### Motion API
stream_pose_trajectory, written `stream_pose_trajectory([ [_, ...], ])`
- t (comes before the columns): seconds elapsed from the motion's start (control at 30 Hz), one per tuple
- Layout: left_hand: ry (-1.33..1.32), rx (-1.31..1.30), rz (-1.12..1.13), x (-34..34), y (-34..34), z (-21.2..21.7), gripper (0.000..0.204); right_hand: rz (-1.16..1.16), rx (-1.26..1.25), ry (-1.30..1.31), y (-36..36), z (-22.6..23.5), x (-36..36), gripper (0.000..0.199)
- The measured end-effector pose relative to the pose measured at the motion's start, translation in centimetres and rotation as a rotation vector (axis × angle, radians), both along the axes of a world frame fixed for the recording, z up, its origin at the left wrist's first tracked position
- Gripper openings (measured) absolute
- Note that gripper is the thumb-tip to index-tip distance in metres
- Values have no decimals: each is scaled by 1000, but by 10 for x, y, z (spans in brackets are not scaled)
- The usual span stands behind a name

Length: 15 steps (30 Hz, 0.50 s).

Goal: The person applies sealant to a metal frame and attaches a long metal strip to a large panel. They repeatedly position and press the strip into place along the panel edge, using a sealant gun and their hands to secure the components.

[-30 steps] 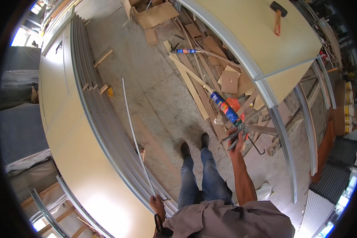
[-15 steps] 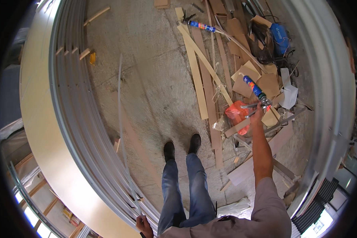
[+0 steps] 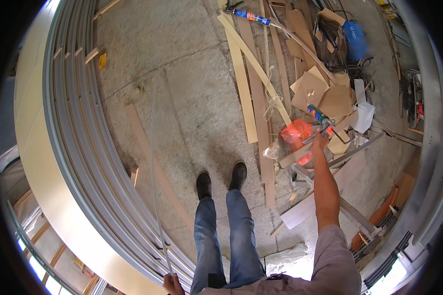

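Note:
My right hand [image 3: 320, 139] is closed round the handle of a caulking gun [image 3: 319, 114] with a blue and green tube in it. It is held out over the scrap pile, and its nozzle points away from me. At the lower edge my left hand [image 3: 173, 284] grips the near end of a long thin grey strip [image 3: 156, 196]. The strip reaches up across the floor, its far end blurred. A second caulking gun [image 3: 251, 16] with a blue tube lies on the boards at the far side. An orange plastic bag [image 3: 297, 132] lies beside my right hand.
Long grey metal profiles [image 3: 79, 128] run along my left, beside a pale panel [image 3: 34, 162]. Wooden strips [image 3: 241, 83], cardboard pieces [image 3: 335, 104] and a blue bag [image 3: 355, 41] clutter the right side. A brown board [image 3: 152, 157] lies near the strip.
The view has shifted, showing more of the right side. The caulking gun in my right hand has turned and come slightly nearer. My left hand still holds the strip.

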<state>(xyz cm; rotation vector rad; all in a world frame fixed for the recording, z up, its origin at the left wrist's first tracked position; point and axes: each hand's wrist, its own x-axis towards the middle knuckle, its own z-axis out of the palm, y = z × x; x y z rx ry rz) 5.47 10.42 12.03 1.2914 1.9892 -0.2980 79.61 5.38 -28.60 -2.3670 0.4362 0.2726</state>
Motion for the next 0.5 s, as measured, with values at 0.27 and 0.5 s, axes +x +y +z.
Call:
stream_pose_trajectory([
  [0.27, -46, 38, 40, -25, -2, -9, 35, -250, 470, 150, -8, 30, 47, 20],
  [0.5, -65, 196, 24, 5, 14, 33, 39, -350, 1276, 243, -54, 83, -58, 30],
])
